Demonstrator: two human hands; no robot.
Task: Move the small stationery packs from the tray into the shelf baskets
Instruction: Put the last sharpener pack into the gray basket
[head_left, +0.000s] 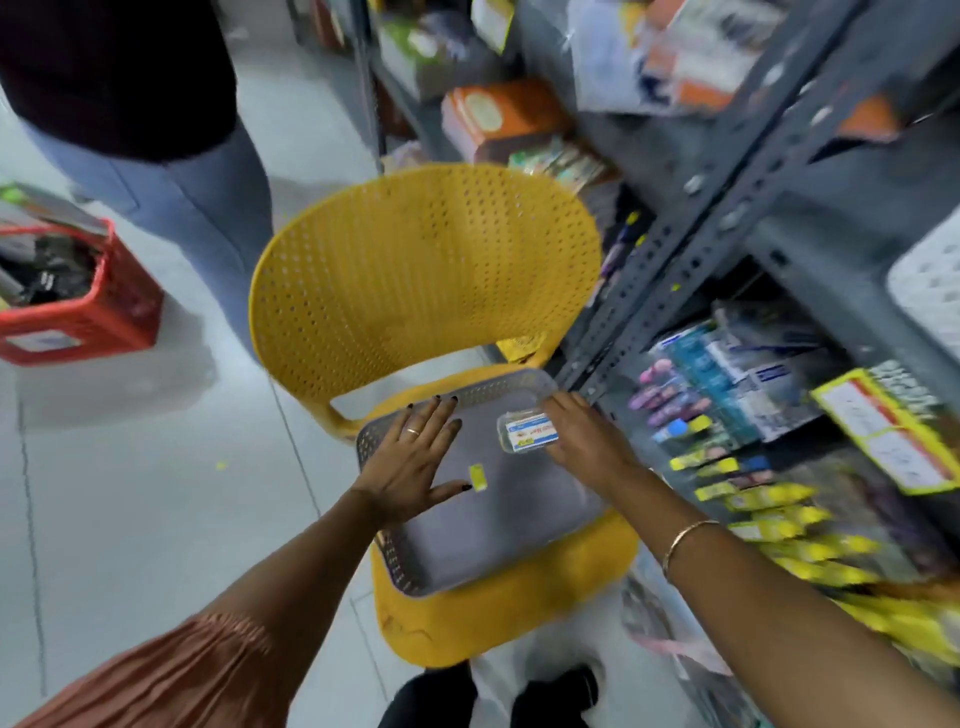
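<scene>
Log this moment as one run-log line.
left hand: flat on tray | right hand: on clear pack | tray: on yellow chair

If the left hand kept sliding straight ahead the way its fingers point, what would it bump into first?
Probably the far rim of the grey tray: the left hand lies flat with fingertips almost at it. Beyond the rim stands the yellow chair's back. Depth is hard to judge here.

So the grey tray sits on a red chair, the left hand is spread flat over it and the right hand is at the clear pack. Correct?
Not quite: the chair is yellow, as the head view shows. The rest holds: the grey tray sits on its seat, the left hand is spread flat over it, and the right hand is at the clear pack.
</scene>
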